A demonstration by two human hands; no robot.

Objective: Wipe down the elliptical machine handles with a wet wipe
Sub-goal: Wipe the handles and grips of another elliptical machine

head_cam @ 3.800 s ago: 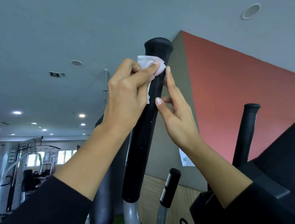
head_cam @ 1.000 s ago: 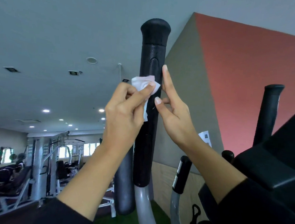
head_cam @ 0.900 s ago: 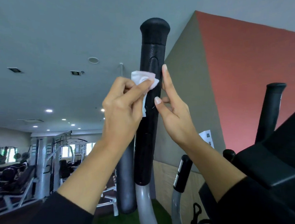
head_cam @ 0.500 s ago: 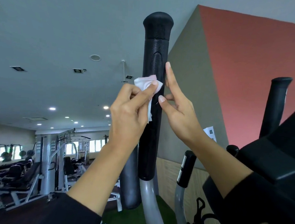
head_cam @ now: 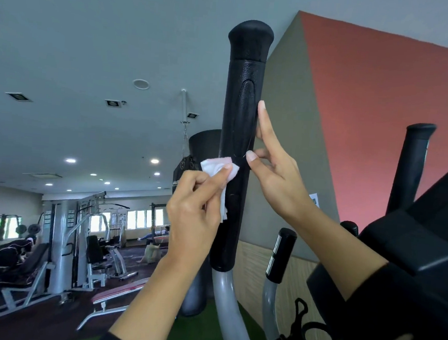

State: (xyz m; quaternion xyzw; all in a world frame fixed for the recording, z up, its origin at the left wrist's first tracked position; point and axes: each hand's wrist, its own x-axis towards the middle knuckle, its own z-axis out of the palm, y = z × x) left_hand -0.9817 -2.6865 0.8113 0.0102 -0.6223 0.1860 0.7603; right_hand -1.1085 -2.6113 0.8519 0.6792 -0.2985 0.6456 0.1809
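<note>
I am pinching the wet wipe (head_cam: 219, 169) between the thumb and fingers of my left hand (head_cam: 195, 213) and pressing it against the left side of the upright black handle (head_cam: 238, 149), about midway along the grip. My right hand (head_cam: 276, 174) is holding nothing; its fingers are extended, with the index finger and thumb tip touching the handle's right side. A second handle (head_cam: 410, 168) is standing well apart to the right, beside the black console (head_cam: 431, 240).
</note>
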